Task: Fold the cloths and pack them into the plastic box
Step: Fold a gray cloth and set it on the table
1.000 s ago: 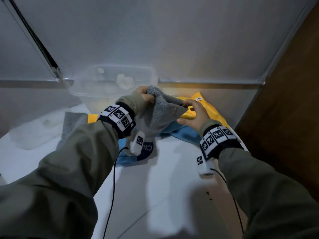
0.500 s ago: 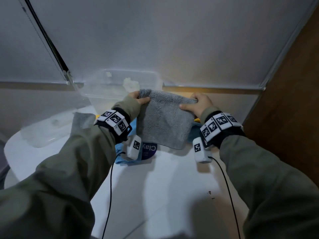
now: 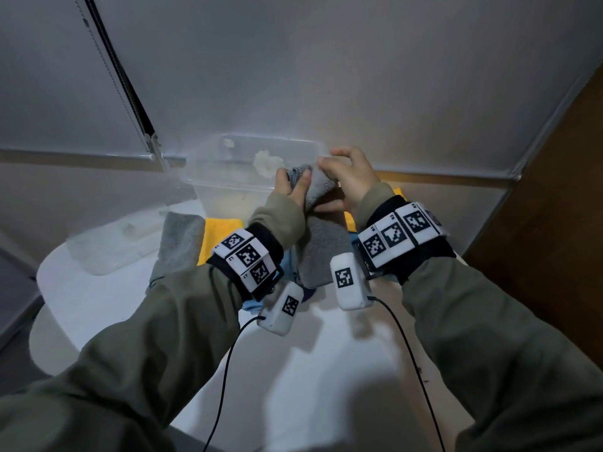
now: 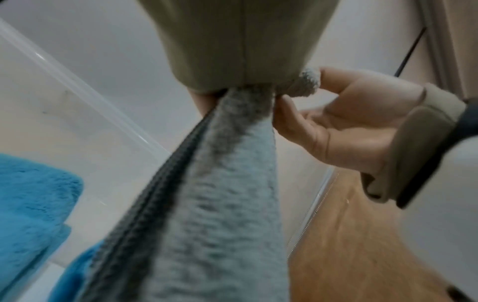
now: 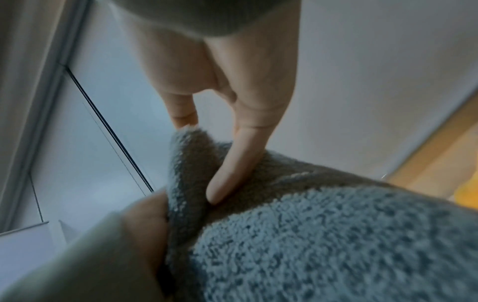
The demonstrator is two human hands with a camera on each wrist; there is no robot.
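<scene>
A grey cloth (image 3: 321, 252) hangs doubled over in the air in front of the clear plastic box (image 3: 228, 197). My left hand (image 3: 290, 185) grips its top edge, thumb on the near side. My right hand (image 3: 350, 181) is pressed close beside it. In the left wrist view the right hand (image 4: 349, 122) pinches a corner of the cloth (image 4: 220, 204) between thumb and finger. In the right wrist view a finger (image 5: 232, 173) presses into the cloth (image 5: 323, 235) next to the left hand (image 5: 145, 220). The other right fingers are lifted.
On the white table lie a yellow cloth (image 3: 220, 230), a blue cloth (image 4: 33, 194) and another grey cloth (image 3: 179, 243). The box's lid (image 3: 107, 246) lies at the left. Something small and white (image 3: 266, 161) sits in the box. A wooden panel (image 3: 554, 207) bounds the right.
Half a second ago the grey cloth was held spread by its two top corners. My hands have come together, doubling the cloth, and have moved up toward the box.
</scene>
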